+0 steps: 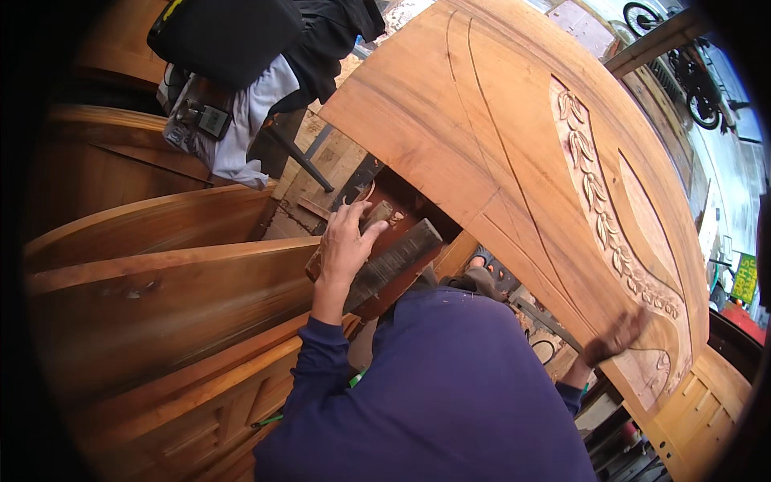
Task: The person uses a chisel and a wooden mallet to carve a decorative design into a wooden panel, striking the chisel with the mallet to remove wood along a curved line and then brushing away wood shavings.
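My left hand (pixel 347 245) is over a dark, open-topped box or bench space (pixel 397 193) below the panel's near edge. Its fingers are bent and spread, with the thumb apart. A small wooden block (pixel 379 214) with curled shavings lies between index finger and thumb; the hand partly hides it. Next to it rests a long, dark, worn block (pixel 400 255). My right hand (pixel 618 337), a little blurred, lies with fingers extended over the lower right of a large wooden panel (pixel 434 104). Near those fingers runs a carved band of leaves (pixel 598 201).
Several wooden boards and panels (pixel 185 281) stand at the left. A dark stool or chair (pixel 233 40) holds cloths (pixel 265 112) and a small dark device (pixel 213 120). Past the panel are motorcycles (pixel 699 88). A foot (pixel 480 259) shows under the panel.
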Demonstrator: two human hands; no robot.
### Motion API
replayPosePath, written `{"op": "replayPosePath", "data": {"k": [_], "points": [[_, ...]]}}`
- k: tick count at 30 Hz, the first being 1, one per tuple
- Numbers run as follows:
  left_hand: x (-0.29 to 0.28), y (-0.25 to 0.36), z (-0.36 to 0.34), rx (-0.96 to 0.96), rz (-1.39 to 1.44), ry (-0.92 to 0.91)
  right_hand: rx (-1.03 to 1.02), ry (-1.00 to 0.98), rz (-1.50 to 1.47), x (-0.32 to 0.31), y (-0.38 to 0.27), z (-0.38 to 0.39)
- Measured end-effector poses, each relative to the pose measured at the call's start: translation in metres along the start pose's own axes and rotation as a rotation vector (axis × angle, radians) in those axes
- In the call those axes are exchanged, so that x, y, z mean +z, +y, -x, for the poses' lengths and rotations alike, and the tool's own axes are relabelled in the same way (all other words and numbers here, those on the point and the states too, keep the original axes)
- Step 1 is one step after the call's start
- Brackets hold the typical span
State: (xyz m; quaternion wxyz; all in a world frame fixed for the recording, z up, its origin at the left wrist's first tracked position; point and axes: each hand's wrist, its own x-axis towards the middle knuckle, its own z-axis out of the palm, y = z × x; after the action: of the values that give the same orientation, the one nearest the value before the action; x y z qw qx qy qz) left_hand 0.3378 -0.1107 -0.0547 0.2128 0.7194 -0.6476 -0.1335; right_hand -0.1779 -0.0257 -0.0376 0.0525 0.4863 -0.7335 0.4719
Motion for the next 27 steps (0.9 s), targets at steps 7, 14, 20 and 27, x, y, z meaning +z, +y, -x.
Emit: {"op": "replayPosePath", "data": {"k": [7, 14, 20, 27], "points": [[-0.005, -0.024, -0.013, 0.068, 0.1, -0.18, -1.196, -1.179, -0.302, 0.185, -0.221, 0.034], [-0.075, -0.008, -0.065, -0.013, 0.43, 0.08, -1.524, -1.194, -0.104, 0.241, -0.217, 0.085], [-0.112, 0.005, -0.154, -0.024, 1.098, 0.207, -0.836, -1.303, -0.299, 0.184, -0.198, 0.005], [-0.032, 0.091, -0.312, 0.004, 1.476, 0.276, 0.589, -0.918, -0.566, 0.162, -0.109, -0.055]]}}
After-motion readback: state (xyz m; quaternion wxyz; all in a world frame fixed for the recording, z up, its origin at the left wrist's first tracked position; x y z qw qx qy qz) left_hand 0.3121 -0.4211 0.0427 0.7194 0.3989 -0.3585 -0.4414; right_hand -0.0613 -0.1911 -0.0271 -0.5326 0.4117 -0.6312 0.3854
